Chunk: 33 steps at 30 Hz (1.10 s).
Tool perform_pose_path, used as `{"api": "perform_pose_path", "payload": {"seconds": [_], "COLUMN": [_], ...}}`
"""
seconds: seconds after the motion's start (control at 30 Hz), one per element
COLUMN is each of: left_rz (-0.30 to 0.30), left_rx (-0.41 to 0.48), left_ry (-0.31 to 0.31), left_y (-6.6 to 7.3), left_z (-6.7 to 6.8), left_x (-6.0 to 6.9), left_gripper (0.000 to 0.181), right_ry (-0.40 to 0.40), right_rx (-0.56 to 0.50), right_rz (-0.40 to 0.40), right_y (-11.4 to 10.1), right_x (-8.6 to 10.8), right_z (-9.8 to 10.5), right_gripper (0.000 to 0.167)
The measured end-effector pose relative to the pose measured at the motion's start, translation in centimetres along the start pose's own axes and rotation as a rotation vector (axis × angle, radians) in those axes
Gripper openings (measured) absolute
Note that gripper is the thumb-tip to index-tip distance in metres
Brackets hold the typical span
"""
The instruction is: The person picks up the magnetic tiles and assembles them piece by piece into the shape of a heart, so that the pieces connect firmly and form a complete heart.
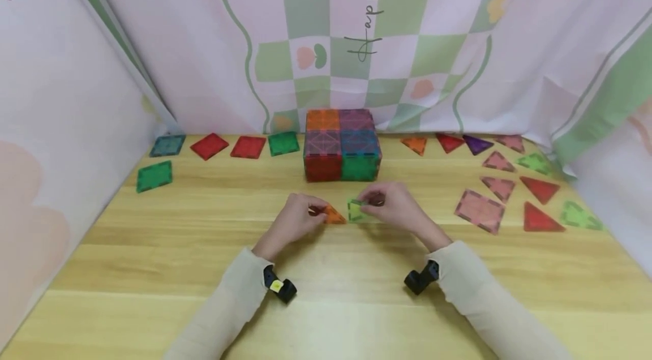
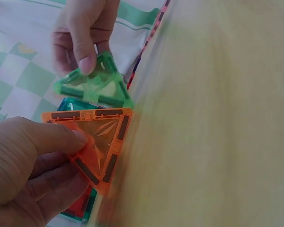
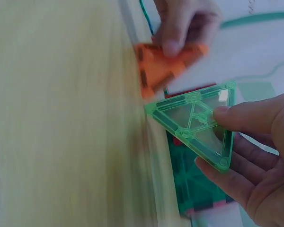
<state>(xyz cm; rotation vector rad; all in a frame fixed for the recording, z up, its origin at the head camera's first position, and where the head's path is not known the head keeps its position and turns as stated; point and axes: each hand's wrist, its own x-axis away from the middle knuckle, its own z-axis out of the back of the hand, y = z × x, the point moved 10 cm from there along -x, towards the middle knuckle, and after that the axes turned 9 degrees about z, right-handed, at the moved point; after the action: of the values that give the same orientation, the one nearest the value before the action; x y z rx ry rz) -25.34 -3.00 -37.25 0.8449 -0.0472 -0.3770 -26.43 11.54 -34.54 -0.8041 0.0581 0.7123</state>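
Observation:
Between thumb and fingers, my left hand point(image 1: 297, 217) pinches an orange triangular magnetic tile point(image 2: 98, 142). My right hand point(image 1: 394, 206) pinches a light green triangular magnetic tile point(image 3: 199, 123) the same way. In the head view both tiles stand side by side near the tabletop, a small gap between them. Whether their lower edges touch the table I cannot tell. Just beyond the hands stands a box built of magnetic tiles point(image 1: 342, 148), with red and green front faces and orange, purple and blue on top.
On the left of the wooden table point(image 1: 326, 315) lie several square tiles, among them a green one point(image 1: 155, 176) and a red one point(image 1: 248, 147). To the right are several triangles, including a red one point(image 1: 542, 218), beside a pink square point(image 1: 480, 211). A printed curtain point(image 1: 356, 20) hangs behind.

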Motion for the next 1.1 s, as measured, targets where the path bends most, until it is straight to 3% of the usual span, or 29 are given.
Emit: {"api": "perform_pose_path", "payload": {"seconds": [0.2,0.43,0.63,0.8,0.97,1.1], "left_rz": [-0.034,-0.018,-0.08,-0.098,-0.085,-0.078], "left_rx": [-0.032,-0.049,-0.139,-0.152,-0.163,-0.168], "left_ry": [-0.009,-0.018,-0.021,0.007,0.0,-0.027], "left_y": [0.3,0.5,1.5,2.1,2.1,2.0], "left_z": [-0.2,-0.3,-0.3,0.0,0.0,-0.3], "left_x": [-0.1,-0.7,-1.0,-1.3,-1.8,-2.0], "left_gripper": [0.015,0.012,0.005,0.007,0.008,0.008], "right_ry": [-0.023,-0.013,-0.005,-0.015,-0.097,-0.122], "right_rx": [0.029,0.066,0.076,0.111,0.066,0.035], "right_rz": [0.03,0.064,0.086,0.088,0.071,0.049], "right_y": [-1.2,-1.9,-2.3,-2.4,-1.6,0.4], "right_x": [-0.8,-1.4,-1.5,-1.8,-2.0,-1.9], "right_z": [-1.1,-1.4,-1.4,-1.5,-1.2,0.9], "right_gripper": [0.011,0.011,0.01,0.007,0.016,0.026]}}
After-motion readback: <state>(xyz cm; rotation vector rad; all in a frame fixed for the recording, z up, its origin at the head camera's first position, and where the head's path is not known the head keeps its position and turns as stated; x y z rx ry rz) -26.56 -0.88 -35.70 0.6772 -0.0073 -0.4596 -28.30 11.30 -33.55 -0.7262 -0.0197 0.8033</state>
